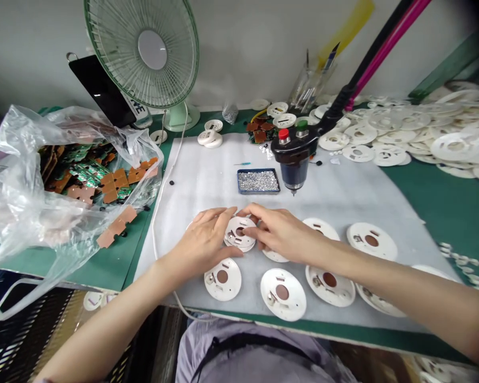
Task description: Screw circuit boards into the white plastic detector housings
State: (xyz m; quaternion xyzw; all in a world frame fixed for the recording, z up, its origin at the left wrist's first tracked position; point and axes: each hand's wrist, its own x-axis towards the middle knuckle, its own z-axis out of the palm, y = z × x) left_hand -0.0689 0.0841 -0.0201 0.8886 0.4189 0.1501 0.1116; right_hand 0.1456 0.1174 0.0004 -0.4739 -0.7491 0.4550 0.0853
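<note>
The held disc (237, 234) is white with a dark brown centre; the other discs (282, 308) are plain white too, their round centres (282, 292) reddish brown; the mat (211, 181) is whitish grey, the table (419, 197) deep green; the tray (238, 184) is dark blue, its bits (258, 181) speckled silver; the screwdriver (293, 171) is mostly black, with a red button (283, 136) and a green button (302, 126); the hose (389, 48) is magenta; the fan (175, 48) is pale green with a whitish hub (152, 49); the boards (114, 183) show copper brown and bright green; the phone (101, 90) is black; the strip (345, 32) is yellow; the clothing (263, 366) is lilac, the strap (259, 338) black.
</note>
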